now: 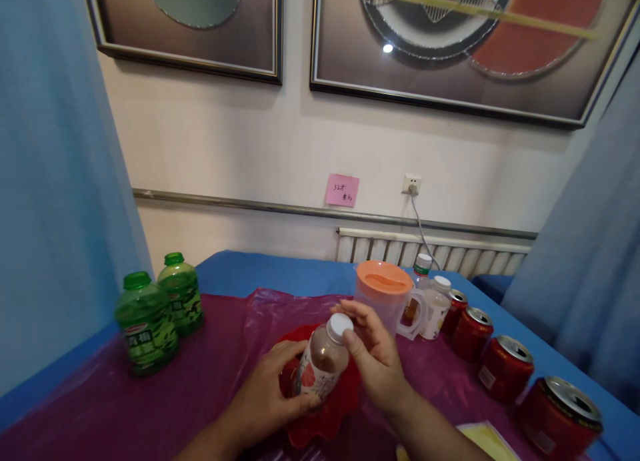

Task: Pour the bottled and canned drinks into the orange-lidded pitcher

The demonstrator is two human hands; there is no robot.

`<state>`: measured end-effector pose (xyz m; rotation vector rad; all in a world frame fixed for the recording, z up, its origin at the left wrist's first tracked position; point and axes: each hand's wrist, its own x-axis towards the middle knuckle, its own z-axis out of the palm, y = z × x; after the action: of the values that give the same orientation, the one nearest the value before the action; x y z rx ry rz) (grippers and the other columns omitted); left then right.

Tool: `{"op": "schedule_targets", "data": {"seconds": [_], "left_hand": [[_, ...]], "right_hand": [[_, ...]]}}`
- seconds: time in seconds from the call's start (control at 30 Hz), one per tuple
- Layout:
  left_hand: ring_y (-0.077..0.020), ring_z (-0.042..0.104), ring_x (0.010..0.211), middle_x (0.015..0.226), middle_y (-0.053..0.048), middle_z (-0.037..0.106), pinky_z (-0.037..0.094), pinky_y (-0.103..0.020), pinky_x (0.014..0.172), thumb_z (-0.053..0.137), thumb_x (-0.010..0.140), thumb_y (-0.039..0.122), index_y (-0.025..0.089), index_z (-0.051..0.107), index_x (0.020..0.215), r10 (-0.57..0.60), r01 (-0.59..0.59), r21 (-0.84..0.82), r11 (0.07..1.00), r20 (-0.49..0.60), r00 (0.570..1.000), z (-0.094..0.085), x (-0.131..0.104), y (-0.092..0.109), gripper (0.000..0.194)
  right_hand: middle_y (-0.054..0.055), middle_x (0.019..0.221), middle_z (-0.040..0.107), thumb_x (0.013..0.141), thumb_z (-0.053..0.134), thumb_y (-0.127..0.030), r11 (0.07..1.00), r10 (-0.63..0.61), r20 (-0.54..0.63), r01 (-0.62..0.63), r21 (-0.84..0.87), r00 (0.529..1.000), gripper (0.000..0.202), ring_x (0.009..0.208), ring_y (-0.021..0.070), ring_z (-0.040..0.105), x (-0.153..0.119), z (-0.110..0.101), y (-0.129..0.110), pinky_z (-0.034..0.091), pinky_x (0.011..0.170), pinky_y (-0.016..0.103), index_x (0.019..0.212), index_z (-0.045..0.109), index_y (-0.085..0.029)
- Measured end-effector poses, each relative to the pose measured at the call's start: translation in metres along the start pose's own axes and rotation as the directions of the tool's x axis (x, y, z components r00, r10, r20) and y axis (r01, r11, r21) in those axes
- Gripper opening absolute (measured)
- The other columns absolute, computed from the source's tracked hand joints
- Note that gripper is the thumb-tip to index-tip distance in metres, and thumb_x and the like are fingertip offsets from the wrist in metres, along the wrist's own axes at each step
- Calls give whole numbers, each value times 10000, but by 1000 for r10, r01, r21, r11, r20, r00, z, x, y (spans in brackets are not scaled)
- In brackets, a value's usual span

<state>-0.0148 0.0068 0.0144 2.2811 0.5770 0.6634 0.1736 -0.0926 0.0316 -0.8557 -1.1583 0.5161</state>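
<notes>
Labelled plastic bottle (324, 362) sat lower centre, long axis tilted, white cap (340, 325) up and rightward. Left hand (273, 391) gripped the body; right hand (376, 361), nearer the cap, half-curled beside it, grip unclear.

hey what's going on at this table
A person's left hand grips a clear labelled bottle, slightly tilted, above a red dish. The right hand is at its white cap, which is on the bottle. A pitcher with an orange lid stands just behind; green bottles are on the left, red cans on the right.
</notes>
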Motion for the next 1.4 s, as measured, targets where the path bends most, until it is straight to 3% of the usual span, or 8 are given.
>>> {"op": "schedule_targets", "data": {"seconds": [0.1, 0.23, 0.47, 0.73, 0.93, 1.1, 1.27, 1.4], "left_hand": [[-293, 651, 1128, 1259, -58, 703, 515, -393, 989, 831, 704, 443, 307, 634, 1321, 20, -20, 0, 1000, 4, 1000, 0, 0, -1, 662], [-303, 654, 1123, 1269, -77, 700, 520, -403, 986, 817, 715, 484, 294, 631, 1333, 16, -16, 13, 1000, 0, 1000, -1, 0, 1, 672], [-315, 658, 1133, 1277, -89, 700, 527, -434, 990, 796, 728, 478, 303, 629, 1330, 12, -12, 13, 1000, 27, 1000, 0, 2, -3, 649], [-314, 661, 1156, 1292, -72, 700, 536, -415, 999, 794, 730, 494, 312, 657, 1284, 39, -25, 119, 993, -119, 992, 2, 6, -26, 599], [-327, 636, 1225, 1372, -79, 664, 513, -447, 1052, 793, 714, 544, 315, 606, 1369, 49, -58, -104, 993, -88, 995, 5, 3, -32, 718], [-305, 637, 1235, 1359, -86, 676, 494, -456, 1083, 654, 849, 539, 289, 622, 1352, -24, -6, -165, 986, -176, 984, 5, 3, -33, 562], [-289, 701, 1110, 1219, -92, 745, 561, -428, 990, 638, 857, 545, 246, 668, 1266, -39, 17, -112, 994, -198, 979, 4, 8, -33, 508], [-295, 725, 1052, 1140, -87, 774, 580, -440, 958, 644, 834, 580, 236, 691, 1208, -71, 47, -108, 993, -234, 970, 4, 13, -36, 510]], "right_hand": [[42, 1131, 666, 837, 781, -393, 998, -33, -93, 27, -62, 995, 436, 1072, 215, 631, 0, 2, 3, 500, 974, 364, 1212, 595, -270], [83, 1321, 614, 922, 674, -398, 999, -45, -19, 44, -27, 999, 478, 1226, 241, 579, 0, 0, 1, 443, 1076, 422, 1357, 519, -275], [45, 1171, 684, 908, 668, -259, 998, -49, -33, 48, -51, 998, 247, 1107, 209, 639, 2, 2, 2, 488, 999, 379, 1150, 619, -268], [26, 1097, 711, 758, 790, -285, 966, 102, -67, -115, -233, 993, 464, 997, 214, 658, 11, 10, -4, 517, 918, 366, 1200, 651, -259], [4, 872, 715, 713, 819, -368, 963, 152, -148, -180, -200, 977, 338, 785, 180, 644, 15, 3, -22, 525, 738, 307, 993, 700, -221], [7, 809, 698, 670, 856, -425, 966, 150, -250, -196, -170, 956, 370, 702, 163, 623, 9, -27, -48, 518, 642, 278, 907, 677, -204], [53, 867, 728, 670, 847, -518, 912, 67, -324, -190, -363, 944, 456, 741, 206, 661, 1, -87, -86, 542, 655, 316, 939, 666, -197], [62, 861, 733, 689, 787, -596, 725, -60, -457, -276, -631, 887, 493, 743, 235, 668, 3, -143, -103, 531, 663, 343, 952, 653, -201]]}}
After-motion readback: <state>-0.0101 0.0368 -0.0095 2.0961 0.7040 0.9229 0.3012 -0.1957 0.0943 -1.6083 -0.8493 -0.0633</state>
